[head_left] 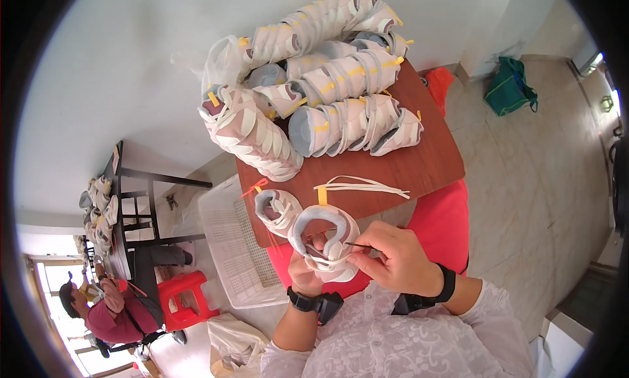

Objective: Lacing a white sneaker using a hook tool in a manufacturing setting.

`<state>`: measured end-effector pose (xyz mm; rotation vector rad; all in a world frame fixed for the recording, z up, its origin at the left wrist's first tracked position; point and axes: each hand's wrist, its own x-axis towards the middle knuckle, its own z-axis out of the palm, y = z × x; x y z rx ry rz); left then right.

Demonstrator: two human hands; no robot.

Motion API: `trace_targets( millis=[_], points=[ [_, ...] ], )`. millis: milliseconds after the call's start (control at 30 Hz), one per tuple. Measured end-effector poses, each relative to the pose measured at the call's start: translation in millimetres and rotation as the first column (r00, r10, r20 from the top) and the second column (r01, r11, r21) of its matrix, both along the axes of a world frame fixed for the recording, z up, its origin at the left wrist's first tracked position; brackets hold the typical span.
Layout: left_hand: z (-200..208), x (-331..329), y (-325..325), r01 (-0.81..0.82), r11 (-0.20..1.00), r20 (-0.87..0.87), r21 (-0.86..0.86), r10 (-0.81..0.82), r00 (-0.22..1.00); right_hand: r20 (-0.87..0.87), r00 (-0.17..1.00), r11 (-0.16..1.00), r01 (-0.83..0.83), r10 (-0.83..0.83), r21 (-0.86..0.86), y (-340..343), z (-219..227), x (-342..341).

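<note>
My left hand [305, 273] is closed round the near side of a small white and pink shoe upper [349, 228], with fingertips showing inside its opening. The upper has a grey lining and a yellow pull tab, and white lace runs across it. In my right hand [403, 260] a thin dark needle-like tool [360, 245] is pinched, its tip at the lacing edge. A second laced shoe upper [282, 211] lies just left of the first, by an orange-red string [257, 187]. Loose white laces [367, 184] lie on the brown table [432, 171] beyond.
Rows of nested shoe uppers [354, 125] fill the table's far part. A white plastic crate [229, 266] stands at left, near a red stool [185, 299] and a seated co-worker [124, 316] at a dark table [121, 234]. A green bag [510, 89] sits on the right floor.
</note>
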<state>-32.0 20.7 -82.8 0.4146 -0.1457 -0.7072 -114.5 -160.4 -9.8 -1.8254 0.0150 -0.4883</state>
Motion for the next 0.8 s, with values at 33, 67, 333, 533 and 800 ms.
trace_targets(
  millis=[33,67,333,533,800],
  points=[
    [0.4,0.4,-0.9,0.007,1.000,-0.004,0.002,-0.007,1.000,-0.010,1.000,1.000,0.000,0.000,0.002,-0.6,-0.5,-0.2],
    [1.1,1.1,-1.1,0.012,1.000,-0.007,0.004,-0.012,1.000,-0.009,1.000,1.000,-0.004,0.004,0.002,-1.0,-0.6,-0.3],
    [9.8,3.4,-4.1,0.049,0.995,-0.040,0.088,-0.046,0.998,-0.152,0.988,0.993,0.009,0.009,0.121,-9.7,0.5,-0.5],
    [1.6,6.8,2.1,0.108,0.982,0.035,0.154,-0.115,0.993,-0.148,0.989,0.987,0.035,-0.011,0.160,-16.4,1.7,7.8],
    [9.7,5.1,4.6,0.092,0.959,0.147,0.268,-0.135,0.980,-0.195,0.981,0.982,0.060,-0.025,0.178,-17.8,-0.2,11.6]
  ],
)
